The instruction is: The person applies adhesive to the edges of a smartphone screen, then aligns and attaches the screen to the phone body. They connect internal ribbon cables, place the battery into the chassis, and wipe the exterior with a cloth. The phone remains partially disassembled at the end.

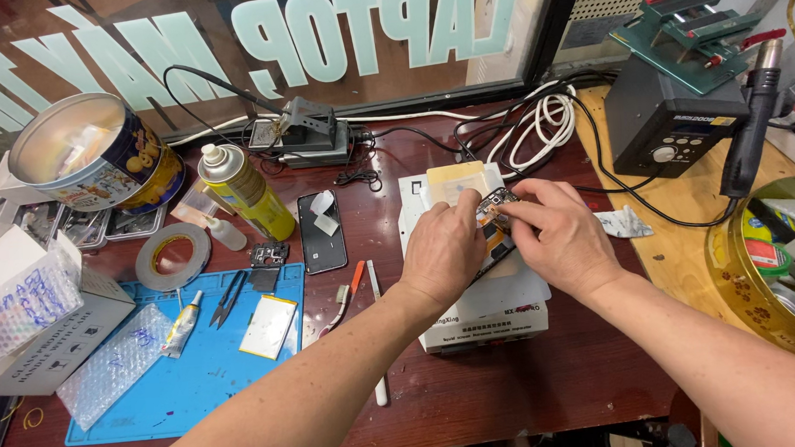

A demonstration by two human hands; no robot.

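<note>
Both my hands meet over an opened phone [497, 216] that lies on a white box-shaped machine [475, 324] in the middle of the dark wooden bench. My left hand [441, 248] presses on the phone's left side and covers much of it. My right hand [557, 233] pinches the phone's upper edge with thumb and fingertips. Only a strip of the phone's dark and orange insides shows between the hands.
A blue work mat [197, 379] at left carries tweezers [227, 298], a glue tube [181, 324] and a flat battery [268, 326]. Beside it lie a black phone [322, 231], a yellow spray can [244, 191], a tape roll [173, 255] and a round tin [95, 153]. A hot-air station [669, 119] stands at right.
</note>
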